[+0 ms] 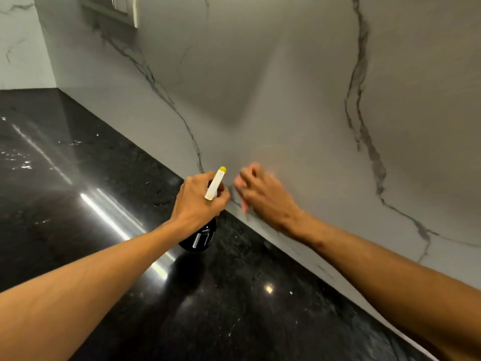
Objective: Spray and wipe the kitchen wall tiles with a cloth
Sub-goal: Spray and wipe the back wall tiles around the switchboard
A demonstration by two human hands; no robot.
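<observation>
My left hand [199,200] grips a dark spray bottle [200,237] around its neck. The bottle's white spray head with a yellow nozzle tip [216,185] points at the grey-veined marble wall tiles [286,87]. The bottle hangs just above the black counter, close to the wall's foot. My right hand [263,195] is blurred and pressed against the tiles low down, right of the nozzle. A small pink edge [244,205] shows under its fingers, perhaps a cloth; most of it is hidden by the hand.
A glossy black stone counter [91,204] with white specks and light glare runs along the wall's foot. A side wall meets the tiles at the far left corner [46,53]. A white socket or switch plate [125,9] sits high on the wall.
</observation>
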